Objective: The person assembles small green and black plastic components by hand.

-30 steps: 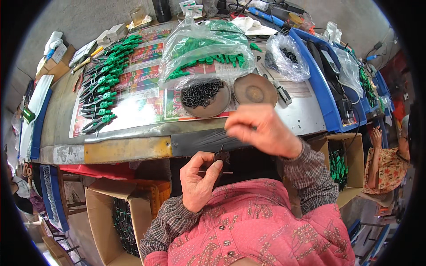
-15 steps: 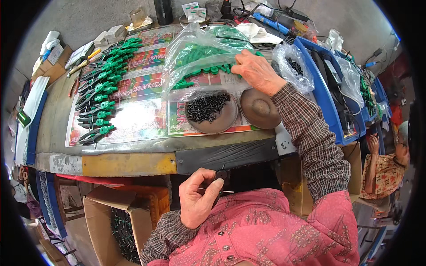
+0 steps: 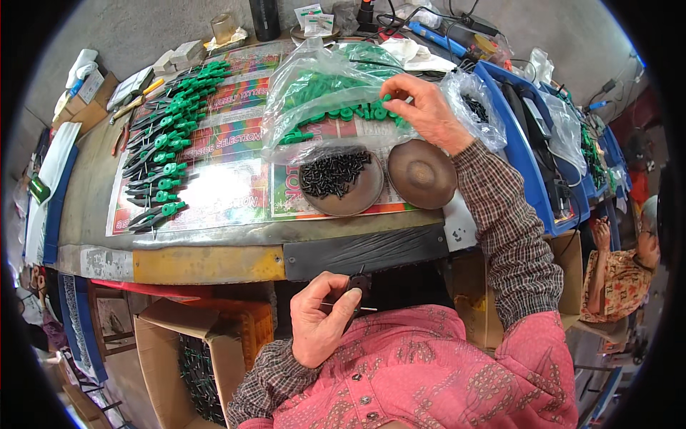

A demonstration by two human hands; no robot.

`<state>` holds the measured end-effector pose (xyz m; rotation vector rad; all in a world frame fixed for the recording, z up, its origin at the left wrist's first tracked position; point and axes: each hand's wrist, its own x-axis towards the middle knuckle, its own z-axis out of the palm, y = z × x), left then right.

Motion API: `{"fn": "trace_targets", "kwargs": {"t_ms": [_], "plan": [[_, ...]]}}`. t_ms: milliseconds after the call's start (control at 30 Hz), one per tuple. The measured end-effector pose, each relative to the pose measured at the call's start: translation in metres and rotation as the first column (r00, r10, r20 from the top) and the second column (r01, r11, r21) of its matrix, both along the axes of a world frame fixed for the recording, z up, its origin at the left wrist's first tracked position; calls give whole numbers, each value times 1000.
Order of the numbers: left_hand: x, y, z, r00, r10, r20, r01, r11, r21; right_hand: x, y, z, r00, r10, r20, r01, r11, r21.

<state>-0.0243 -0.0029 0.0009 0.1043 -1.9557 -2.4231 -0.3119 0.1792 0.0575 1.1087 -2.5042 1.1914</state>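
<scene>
Near my body, my left hand (image 3: 323, 322) is closed around a small black plastic part (image 3: 359, 282) with a pointed tip. A thin metal rod (image 3: 367, 309) sticks out sideways by its thumb. Over the table, my right hand (image 3: 432, 114) pinches a small green plastic piece (image 3: 386, 98) at its fingertips. That hand is at the right edge of a clear plastic bag (image 3: 289, 114) full of green pieces, some spilling from its mouth. Below the bag stands a round brown dish (image 3: 361, 196) with many small black pins (image 3: 332, 175). Beside it is a second brown dish (image 3: 421, 175).
Black-and-green assemblies (image 3: 168, 143) lie in a long row on printed sheets at the left. A blue bin (image 3: 511, 146) with cables stands right. Below the table edge (image 3: 207, 264) is a cardboard box (image 3: 161, 350) of similar parts. Another person (image 3: 618, 268) sits far right.
My right hand has drawn back slightly right and up from the bag, with a green piece now showing at its fingertips. My left hand has barely moved.
</scene>
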Motion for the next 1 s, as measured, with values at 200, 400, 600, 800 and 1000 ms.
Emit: {"fn": "trace_targets", "kwargs": {"t_ms": [200,400,600,800,1000], "plan": [[1,5,3,999,37,-3,-37,999,-2,50,15,16,901,140,412,-14,956,-294],[5,10,3,999,40,36,-41,999,11,113,27,9,806,301,510,2,860,-510],[6,17,3,998,16,55,-15,1000,-24,165,27,-10,723,415,551,-11,805,-593],[10,20,5,994,-26,104,23,999,31,192,26,-16,626,493,604,18,765,-643],[11,23,4,995,-58,79,52,996,77,200,24,-22,593,488,641,22,785,-619]]}}
